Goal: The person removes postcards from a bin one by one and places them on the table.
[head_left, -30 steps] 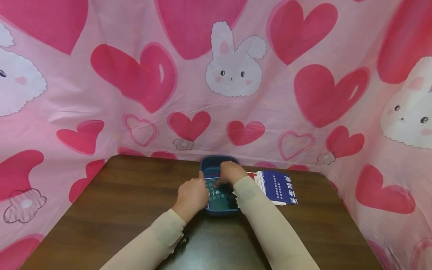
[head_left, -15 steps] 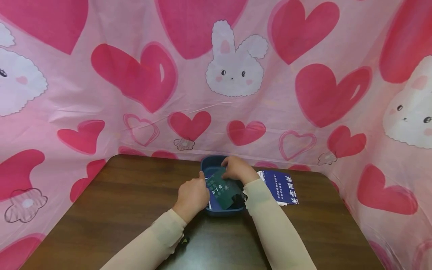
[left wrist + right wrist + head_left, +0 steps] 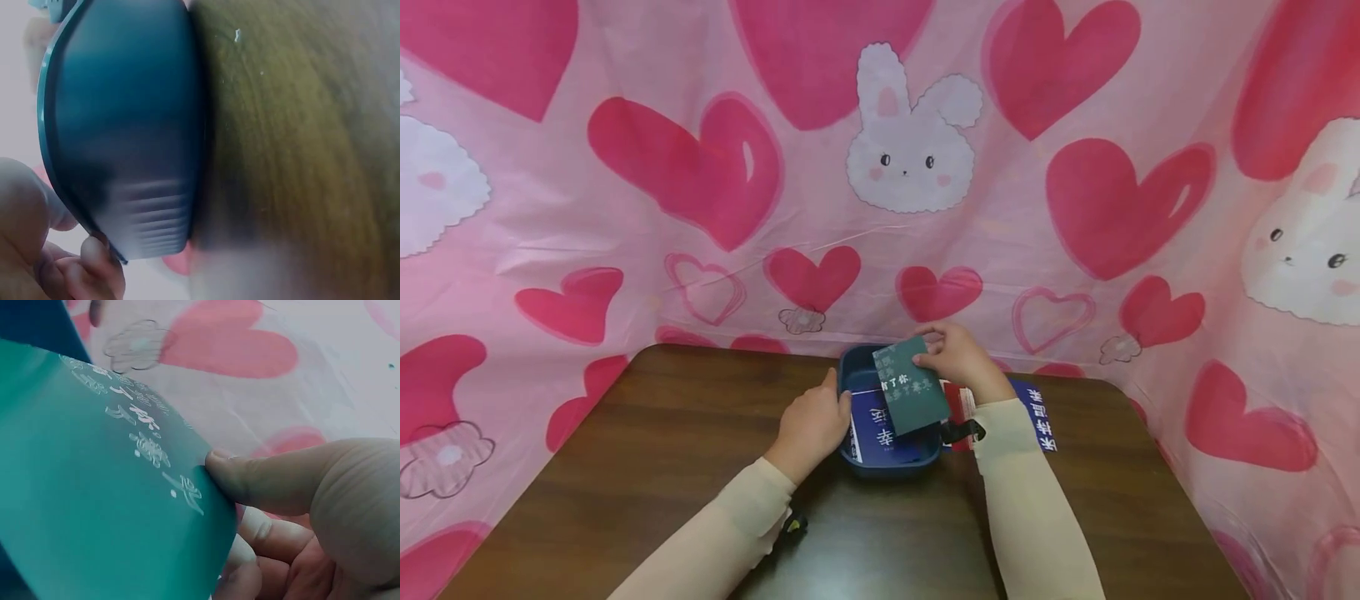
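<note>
My right hand (image 3: pixel 961 360) pinches a green card (image 3: pixel 912 392) with pale printed characters by its right edge, thumb on the face and fingers behind, as the right wrist view shows. The card is tilted over a dark blue plastic bin (image 3: pixel 891 472) and overlaps its right side. Inside the bin lies a blue card (image 3: pixel 868 429) with white characters, partly hidden by the green one. My left hand (image 3: pixel 808 423) grips the bin's left rim; in the left wrist view the thumb and curled fingers (image 3: pixel 94 269) meet at the rim, beside the bin's ribbed outer wall (image 3: pixel 150 212).
Right of the bin, a blue printed card (image 3: pixel 1037 412) and a red-and-white card (image 3: pixel 958 417) lie on the brown wooden table (image 3: pixel 700 425), partly behind my right wrist. A pink fabric backdrop (image 3: pixel 880 242) with hearts and rabbits stands along the table's back and sides.
My right hand has lifted the green card from inside the bin, up and to the right, uncovering the blue card beneath. My left hand stays at the rim.
</note>
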The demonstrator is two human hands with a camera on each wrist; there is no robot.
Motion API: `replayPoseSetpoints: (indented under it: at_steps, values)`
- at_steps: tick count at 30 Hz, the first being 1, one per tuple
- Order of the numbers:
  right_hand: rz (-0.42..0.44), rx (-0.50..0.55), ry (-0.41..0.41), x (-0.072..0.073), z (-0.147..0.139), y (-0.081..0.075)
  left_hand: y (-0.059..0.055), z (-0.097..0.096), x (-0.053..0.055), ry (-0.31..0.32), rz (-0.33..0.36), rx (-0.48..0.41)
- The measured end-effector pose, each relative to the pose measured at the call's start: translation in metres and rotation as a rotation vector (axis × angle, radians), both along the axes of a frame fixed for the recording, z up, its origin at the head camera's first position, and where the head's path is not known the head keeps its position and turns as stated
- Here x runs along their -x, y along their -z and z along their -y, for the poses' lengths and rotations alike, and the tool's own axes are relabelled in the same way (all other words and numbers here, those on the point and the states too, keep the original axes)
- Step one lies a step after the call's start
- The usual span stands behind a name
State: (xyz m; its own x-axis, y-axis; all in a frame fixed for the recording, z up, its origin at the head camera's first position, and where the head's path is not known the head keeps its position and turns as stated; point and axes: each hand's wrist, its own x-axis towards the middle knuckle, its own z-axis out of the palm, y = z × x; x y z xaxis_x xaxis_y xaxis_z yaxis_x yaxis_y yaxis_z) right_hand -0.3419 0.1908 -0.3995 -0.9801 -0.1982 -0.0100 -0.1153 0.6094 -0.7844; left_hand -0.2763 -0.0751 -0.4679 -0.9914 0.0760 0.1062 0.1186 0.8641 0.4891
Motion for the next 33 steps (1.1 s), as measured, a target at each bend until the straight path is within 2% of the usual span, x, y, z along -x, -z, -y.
replayPoseSetpoints:
  at_steps: [7,14,19,24,30,33]
  values:
    - [-0.003,-0.012,0.051,-0.001,-0.024,-0.007,0.007,0.003,0.004,0.007,-0.001,-0.072]
    - [-0.002,-0.019,0.091,-0.003,-0.054,-0.014,0.010,0.001,0.003,0.021,-0.004,-0.044]
    - [0.006,-0.090,0.176,-0.007,-0.084,-0.017,0.009,0.000,0.002,0.010,0.001,-0.026]
    - [0.101,-0.092,0.276,-0.013,-0.117,-0.011,0.007,-0.001,0.001,0.007,0.008,-0.021]
    - [0.218,-0.086,0.355,-0.019,-0.149,0.003,0.006,-0.002,0.001,0.022,0.006,-0.016]
    - [0.265,-0.042,0.391,-0.021,-0.162,0.011,0.004,-0.003,0.001,0.026,0.007,-0.004]
